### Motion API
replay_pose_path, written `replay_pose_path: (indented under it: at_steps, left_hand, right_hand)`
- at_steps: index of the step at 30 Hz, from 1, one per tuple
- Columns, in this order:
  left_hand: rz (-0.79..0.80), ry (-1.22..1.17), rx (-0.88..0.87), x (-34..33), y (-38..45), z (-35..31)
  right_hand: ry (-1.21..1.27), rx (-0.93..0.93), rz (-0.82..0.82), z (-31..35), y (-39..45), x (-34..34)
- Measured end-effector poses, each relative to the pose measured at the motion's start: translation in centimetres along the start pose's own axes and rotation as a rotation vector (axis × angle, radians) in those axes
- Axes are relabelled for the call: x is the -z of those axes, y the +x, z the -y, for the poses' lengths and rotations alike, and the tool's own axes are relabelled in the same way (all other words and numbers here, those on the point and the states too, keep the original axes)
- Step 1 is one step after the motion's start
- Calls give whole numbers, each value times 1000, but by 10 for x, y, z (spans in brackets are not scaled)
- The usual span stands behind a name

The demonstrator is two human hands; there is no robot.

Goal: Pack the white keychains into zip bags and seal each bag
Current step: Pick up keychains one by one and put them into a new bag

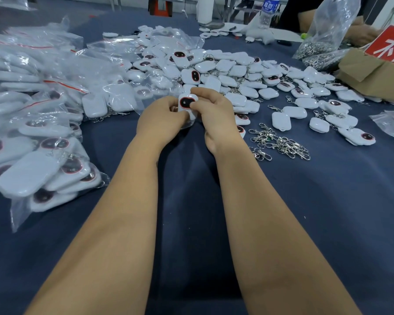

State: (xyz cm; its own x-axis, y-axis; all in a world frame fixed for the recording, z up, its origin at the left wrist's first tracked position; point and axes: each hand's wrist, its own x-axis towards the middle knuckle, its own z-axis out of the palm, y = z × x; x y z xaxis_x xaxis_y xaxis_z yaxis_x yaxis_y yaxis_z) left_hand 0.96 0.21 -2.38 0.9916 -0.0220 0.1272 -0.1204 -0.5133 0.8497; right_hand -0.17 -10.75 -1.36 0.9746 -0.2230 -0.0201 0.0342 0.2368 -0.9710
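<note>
From nine to eleven o'clock a heap of filled bags (39, 114) covers the blue cloth (328, 212), each clear bag packed with white keychains, several showing a red zip strip along the top. At the centre, about twelve o'clock from the forearms, both hands meet over one keychain (187, 103), a white rounded case with a dark oval window ringed in red, facing up. The left hand (162, 120) curls its fingers round the case's left and lower side; the right hand (214, 110) pinches its top and right edge, thumb on the face beside the window. A clear film seems to lie under the case, but whether it is a bag cannot be told. Beyond the hands, from twelve to two o'clock, a loose pile (237, 73) of keychains spreads across the cloth, some face up, some face down. At three o'clock, just right of the right wrist, lies a tangle of metal clips (280, 142). Further off at one o'clock stand a water bottle (267, 12) and a clear sack of clips (323, 42), with a cardboard box (373, 73) at two o'clock.
</note>
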Motion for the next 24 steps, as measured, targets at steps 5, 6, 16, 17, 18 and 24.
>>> replay_pose_path:
  at_steps: [5, 6, 16, 17, 18, 24]
  left_hand:
    - [-5, -40, 21, 1, -2, -4]
    - [-14, -49, 27, 0, -1, -4]
    - [-24, -44, 35, -1, 1, -1]
    - [-22, -37, 31, -1, 0, -1]
    - [-20, -36, 29, -1, 0, -1]
    - [-29, -64, 34, 0, 2, -1]
  right_hand:
    - [-26, 15, 1, 2, -3, -1]
    - [-37, 22, -1, 2, -3, -1]
    - [-68, 32, -14, 4, -5, -1]
    - [-67, 32, -6, 4, -5, -1]
    - [-68, 32, -1, 3, -4, -1]
    - [-93, 46, 27, 3, -3, -1]
